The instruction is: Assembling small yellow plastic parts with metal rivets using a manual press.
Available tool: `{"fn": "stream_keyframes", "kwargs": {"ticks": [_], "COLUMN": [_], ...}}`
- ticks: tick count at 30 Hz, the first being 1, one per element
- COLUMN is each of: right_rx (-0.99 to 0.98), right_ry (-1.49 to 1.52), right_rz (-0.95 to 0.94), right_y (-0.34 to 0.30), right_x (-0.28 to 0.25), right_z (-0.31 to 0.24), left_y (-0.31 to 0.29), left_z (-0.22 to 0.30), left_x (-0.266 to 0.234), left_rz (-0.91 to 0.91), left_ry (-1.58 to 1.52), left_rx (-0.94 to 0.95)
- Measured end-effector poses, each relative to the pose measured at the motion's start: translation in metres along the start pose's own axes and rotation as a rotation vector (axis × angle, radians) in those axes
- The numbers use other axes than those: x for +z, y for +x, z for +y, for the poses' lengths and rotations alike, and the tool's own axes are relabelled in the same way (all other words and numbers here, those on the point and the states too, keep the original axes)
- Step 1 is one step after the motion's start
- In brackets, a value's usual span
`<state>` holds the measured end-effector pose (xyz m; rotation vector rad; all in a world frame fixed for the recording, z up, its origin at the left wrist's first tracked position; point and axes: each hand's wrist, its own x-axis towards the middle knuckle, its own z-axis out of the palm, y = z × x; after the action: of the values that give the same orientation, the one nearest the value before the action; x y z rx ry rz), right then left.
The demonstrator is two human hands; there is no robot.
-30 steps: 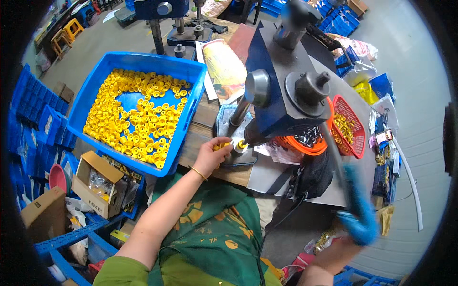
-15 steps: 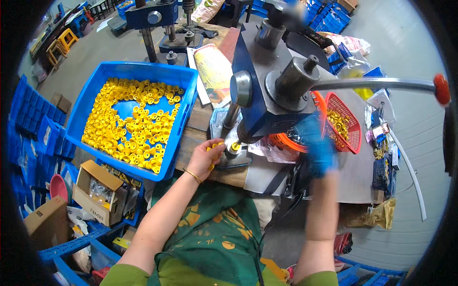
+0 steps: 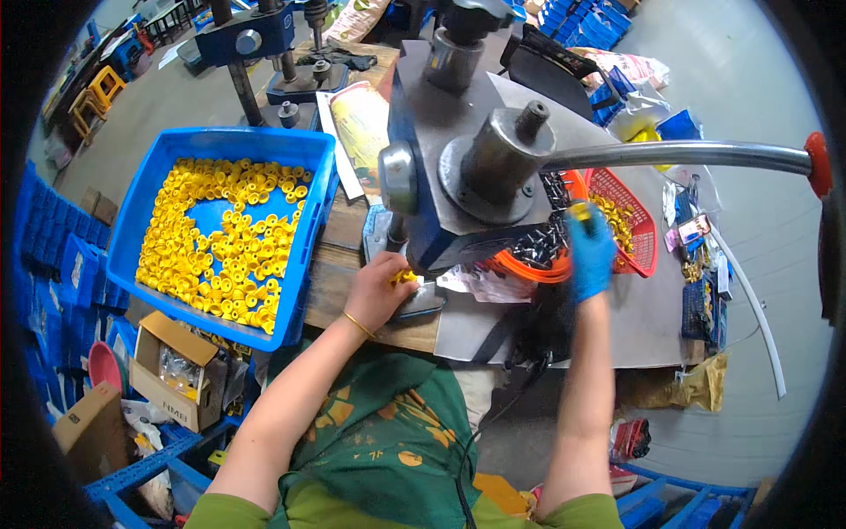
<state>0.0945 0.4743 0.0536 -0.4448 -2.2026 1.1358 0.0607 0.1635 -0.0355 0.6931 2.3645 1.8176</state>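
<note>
My bare left hand (image 3: 377,293) is closed around several yellow caps (image 3: 404,276), its fingertips close to the metal base (image 3: 421,301) of a hand press (image 3: 467,167). The press head hides the spot under the ram. My right hand (image 3: 592,257), in a blue glove, pinches a yellow cap (image 3: 581,212) with something dark at its fingertips, which I cannot fully make out. That hand hovers between an orange basket (image 3: 527,269) of black and silver stemmed parts (image 3: 551,238) and a red basket (image 3: 648,242) holding yellow-topped pieces (image 3: 617,220).
Left of the press, a blue tray (image 3: 313,189) holds a spread of yellow caps (image 3: 233,247). The press lever (image 3: 679,156) reaches far right, ending in a red knob (image 3: 820,165). Another press (image 3: 247,40) stands behind. A cardboard box (image 3: 176,370) sits at lower left.
My right hand has gone from a blur beside the press to a steadier place by the baskets, a yellow cap now showing in it. My left hand is closer to the press base. The view has shifted.
</note>
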Motion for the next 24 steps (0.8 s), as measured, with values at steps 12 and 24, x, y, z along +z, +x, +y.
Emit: {"fn": "stream_keyframes", "kwargs": {"ticks": [12,24], "right_rx": [-0.184,0.042], "right_ry": [-0.913,0.128], "right_rz": [-0.268,-0.291], "right_y": [0.036,-0.085], "right_x": [-0.003,0.068], "right_z": [0.037,-0.024], "left_y": [0.006,0.0], "left_z": [0.017,-0.026], "left_x": [-0.005,-0.026], "left_rz": [-0.087,0.277], "left_ry": [0.127,-1.647], "left_rx": [-0.202,-0.89]}}
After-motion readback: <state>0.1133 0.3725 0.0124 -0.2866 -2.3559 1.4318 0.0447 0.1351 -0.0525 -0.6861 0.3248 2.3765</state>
